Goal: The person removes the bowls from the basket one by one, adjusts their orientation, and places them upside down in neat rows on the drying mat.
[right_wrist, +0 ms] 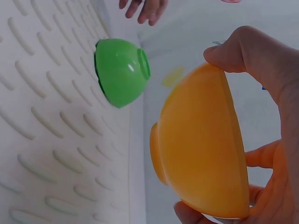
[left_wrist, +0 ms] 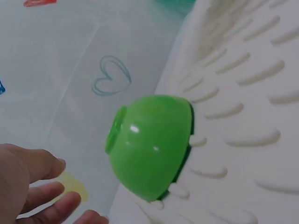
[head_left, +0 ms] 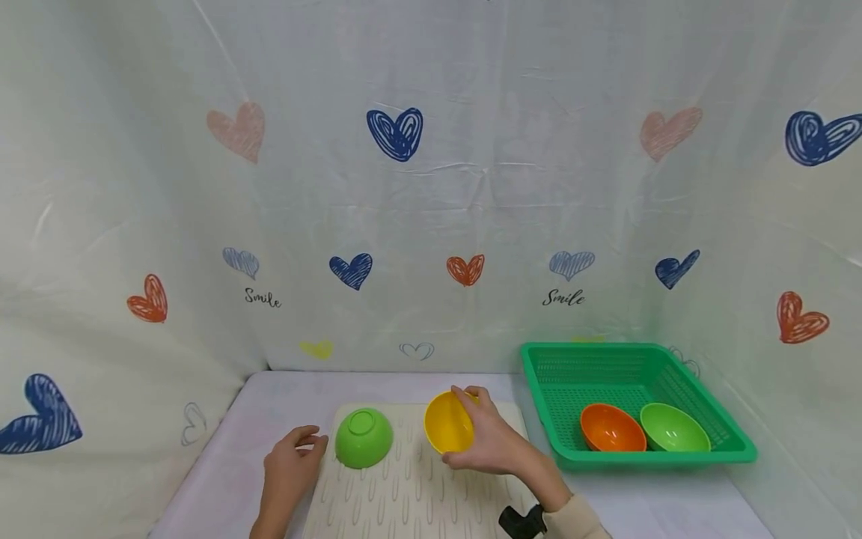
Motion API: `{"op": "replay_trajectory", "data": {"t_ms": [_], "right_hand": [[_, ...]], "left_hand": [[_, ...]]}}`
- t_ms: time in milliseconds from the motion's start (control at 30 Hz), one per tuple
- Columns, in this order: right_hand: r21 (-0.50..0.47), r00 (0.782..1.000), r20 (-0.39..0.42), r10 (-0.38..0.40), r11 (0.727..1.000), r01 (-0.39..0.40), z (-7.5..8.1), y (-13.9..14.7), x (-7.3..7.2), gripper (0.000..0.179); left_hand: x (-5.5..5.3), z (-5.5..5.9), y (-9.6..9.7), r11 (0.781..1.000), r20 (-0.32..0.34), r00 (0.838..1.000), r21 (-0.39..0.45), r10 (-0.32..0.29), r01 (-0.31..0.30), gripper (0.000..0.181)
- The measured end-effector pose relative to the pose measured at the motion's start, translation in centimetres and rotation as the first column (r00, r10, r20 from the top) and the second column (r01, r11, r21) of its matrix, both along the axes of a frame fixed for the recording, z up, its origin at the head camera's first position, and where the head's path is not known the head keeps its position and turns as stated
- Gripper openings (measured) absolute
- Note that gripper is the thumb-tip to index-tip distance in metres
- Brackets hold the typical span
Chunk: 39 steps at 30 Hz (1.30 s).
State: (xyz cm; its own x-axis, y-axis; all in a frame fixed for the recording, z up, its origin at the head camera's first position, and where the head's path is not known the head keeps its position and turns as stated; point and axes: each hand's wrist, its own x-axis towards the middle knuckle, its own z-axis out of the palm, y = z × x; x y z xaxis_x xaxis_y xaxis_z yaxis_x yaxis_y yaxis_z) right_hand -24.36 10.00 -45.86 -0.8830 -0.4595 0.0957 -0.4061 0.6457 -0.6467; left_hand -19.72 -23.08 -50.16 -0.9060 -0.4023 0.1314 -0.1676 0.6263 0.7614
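Observation:
My right hand (head_left: 494, 438) grips a yellow bowl (head_left: 447, 424) by its rim and holds it tilted above the white ridged mat (head_left: 411, 494). In the right wrist view the yellow bowl (right_wrist: 201, 144) looks orange, with thumb and fingers on opposite sides of its rim. A green bowl (head_left: 364, 439) sits upside down on the mat's far left part. Just left of that green bowl, my left hand (head_left: 291, 468) is held with loosely bent fingers and nothing in them. The left wrist view shows a gap between the left hand (left_wrist: 42, 191) and the green bowl (left_wrist: 152, 144).
At the right stands a green plastic basket (head_left: 579, 352). Inside it, an orange bowl (head_left: 613, 428) and a light green bowl (head_left: 676, 428) lean side by side near the front wall. A white curtain (head_left: 431, 202) printed with hearts hangs behind the table (head_left: 289, 389).

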Motion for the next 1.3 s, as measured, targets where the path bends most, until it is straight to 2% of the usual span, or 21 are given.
{"op": "replay_trajectory", "data": {"t_ms": [100, 167, 233, 300, 467, 600, 700, 833, 900, 967, 1067, 1300], "right_hand": [[0.009, 1.0, -0.017, 0.0, 1.0, 0.0, 0.2, -0.2, 0.2, 0.104], [0.02, 1.0, -0.024, 0.001, 1.0, -0.001, 0.4, -0.3, 0.4, 0.106], [0.029, 1.0, -0.028, 0.0, 1.0, 0.001, 0.5, -0.4, 0.5, 0.107], [0.023, 1.0, -0.024, 0.004, 1.0, -0.004, 0.6, -0.5, 0.7, 0.107], [0.015, 0.999, -0.037, 0.018, 1.0, -0.018, 0.9, -0.7, 1.0, 0.106], [0.009, 0.998, -0.049, 0.033, 0.999, -0.033, 1.2, -0.8, 1.2, 0.105], [0.001, 0.998, -0.042, 0.046, 0.999, -0.046, 1.3, -1.0, 1.4, 0.105], [-0.006, 0.997, -0.038, 0.063, 0.998, -0.064, 1.2, -1.2, 1.5, 0.105], [-0.007, 0.997, -0.04, 0.072, 0.997, -0.072, 1.1, -1.3, 1.6, 0.105], [-0.012, 0.996, -0.043, 0.081, 0.997, -0.082, 1.0, -1.4, 1.7, 0.105], [-0.011, 0.995, -0.043, 0.087, 0.996, -0.088, 0.9, -1.4, 1.7, 0.105], [0.01, 0.992, -0.066, 0.104, 0.995, -0.104, 0.8, -1.5, 1.6, 0.104]], "left_hand": [[0.3, 0.9, 1.4, 0.997, -0.079, 0.996, 0.077, 0.029, -0.022, 0.038], [0.4, 1.5, 2.6, 0.989, -0.108, 0.994, 0.148, 0.025, -0.009, 0.041], [0.6, 2.2, 3.9, 0.972, -0.124, 0.992, 0.234, -0.004, 0.033, 0.046], [0.7, 2.7, 5.1, 0.938, -0.131, 0.991, 0.338, -0.038, 0.08, 0.048], [0.6, 3.3, 7.8, 0.817, -0.127, 0.984, 0.549, -0.127, 0.176, 0.055], [0.4, 3.0, 9.3, 0.727, -0.09, 0.968, 0.645, -0.236, 0.237, 0.067], [0.3, 2.5, 10.0, 0.65, -0.054, 0.937, 0.707, -0.345, 0.28, 0.076], [0.2, 1.6, 10.9, 0.51, -0.039, 0.876, 0.8, -0.481, 0.316, 0.082], [0.1, 1.2, 11.2, 0.447, -0.047, 0.848, 0.834, -0.528, 0.324, 0.082], [0.1, 0.9, 11.5, 0.403, -0.056, 0.829, 0.854, -0.557, 0.328, 0.081], [0.1, 0.6, 11.8, 0.366, -0.07, 0.817, 0.87, -0.572, 0.331, 0.08], [-0.2, 0.0, 11.8, 0.325, -0.059, 0.816, 0.899, -0.576, 0.294, 0.083]]}}
